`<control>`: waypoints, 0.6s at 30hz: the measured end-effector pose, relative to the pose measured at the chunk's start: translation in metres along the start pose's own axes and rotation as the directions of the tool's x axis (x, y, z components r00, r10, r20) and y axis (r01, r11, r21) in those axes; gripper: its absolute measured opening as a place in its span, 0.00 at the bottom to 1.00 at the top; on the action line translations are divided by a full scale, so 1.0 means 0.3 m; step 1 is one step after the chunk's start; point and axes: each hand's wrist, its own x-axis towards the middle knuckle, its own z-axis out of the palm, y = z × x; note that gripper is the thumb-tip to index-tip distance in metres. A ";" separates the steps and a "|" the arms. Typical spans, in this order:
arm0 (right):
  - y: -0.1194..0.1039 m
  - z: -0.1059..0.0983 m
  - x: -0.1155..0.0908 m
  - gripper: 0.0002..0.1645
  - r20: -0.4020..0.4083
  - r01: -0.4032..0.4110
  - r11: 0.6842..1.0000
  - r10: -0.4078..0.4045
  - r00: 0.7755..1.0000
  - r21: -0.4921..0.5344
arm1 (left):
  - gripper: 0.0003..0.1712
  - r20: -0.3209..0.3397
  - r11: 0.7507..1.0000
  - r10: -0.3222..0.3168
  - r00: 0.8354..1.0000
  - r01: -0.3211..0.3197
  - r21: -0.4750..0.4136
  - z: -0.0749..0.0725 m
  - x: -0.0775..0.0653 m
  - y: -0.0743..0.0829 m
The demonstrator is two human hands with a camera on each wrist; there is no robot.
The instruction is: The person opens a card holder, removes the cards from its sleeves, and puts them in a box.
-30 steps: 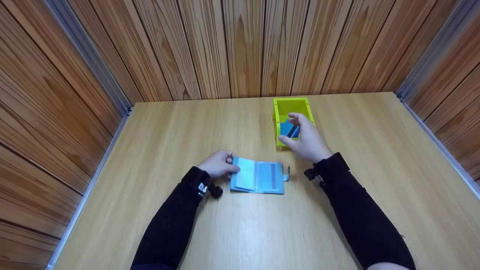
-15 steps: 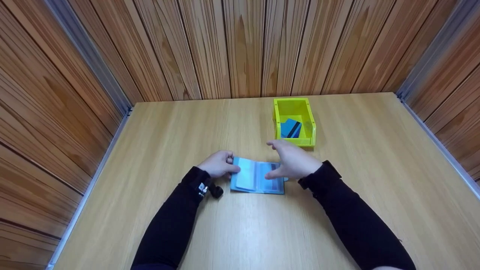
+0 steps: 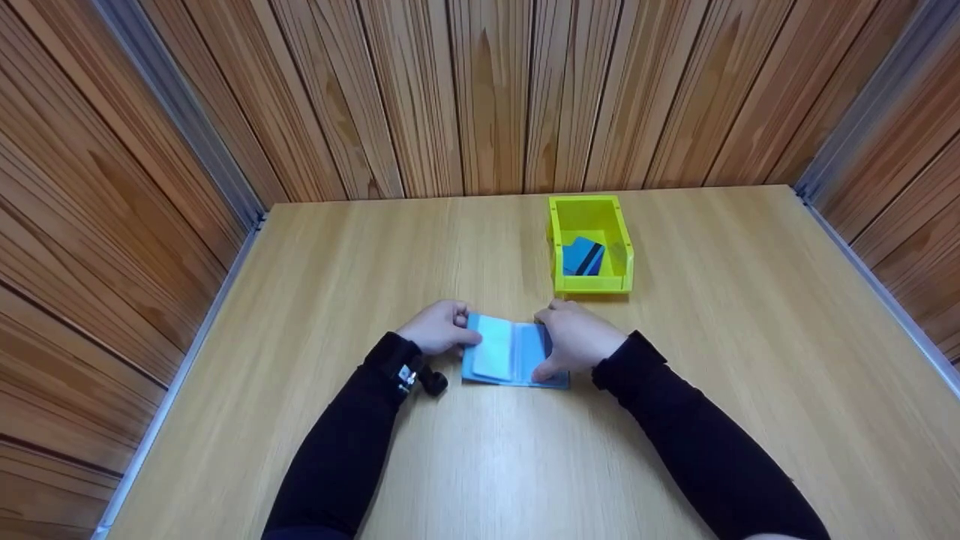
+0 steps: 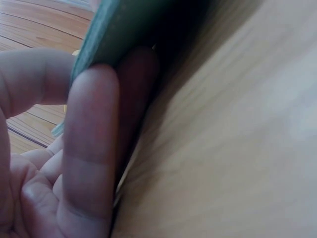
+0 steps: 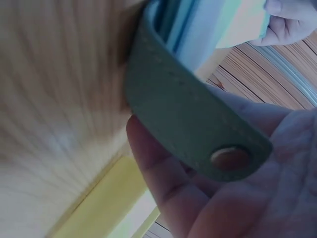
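A light blue card holder [image 3: 493, 352] lies spread on the table, its pages facing up. My left hand [image 3: 437, 328] pinches its left edge, thumb on the page; in the left wrist view, fingers [image 4: 91, 144] reach under the cover. At the right half, my right hand [image 3: 581, 337] holds the card holder's edge, thumb near the lower corner and index finger at the far edge. That hand covers the closing strap in the head view. In the right wrist view, the strap [image 5: 183, 104] with its metal snap [image 5: 231, 158] stands out over the palm.
Behind the right hand stands a yellow bin [image 3: 592, 284] with blue cards [image 3: 581, 256] inside, one with a dark stripe. Wooden panel walls [image 3: 487, 97] bound the table [image 3: 480, 465] at the back and sides.
My right hand has come back from over the yellow bin to the right side of the card holder and now holds it there. The left hand stays in place.
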 end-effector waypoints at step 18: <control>-0.008 -0.001 -0.004 0.54 -0.014 -0.033 0.998 0.034 0.999 0.060 | 0.11 -0.007 1.000 -0.031 1.000 0.031 0.001 -0.003 -0.004 0.007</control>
